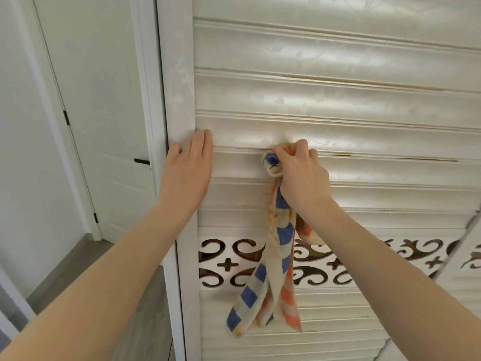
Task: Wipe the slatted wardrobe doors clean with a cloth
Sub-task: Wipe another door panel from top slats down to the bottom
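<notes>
Our right hand is clenched round the bunched top of the checked cloth, pressing that wad into the groove between 2 slats of the wardrobe door, near its left edge, while the cloth's tail hangs loose over the fretwork band. Our left hand lies flat, fingers straight and holding nothing, on the door's left stile, just beside the wad. The groove runs left to right, so we judge the next stroke should follow it rightward from the fingers, where most of its length lies.

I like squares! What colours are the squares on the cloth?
Blue and orange squares on cream, seen in the head view on the cloth hanging from the right hand.
</notes>
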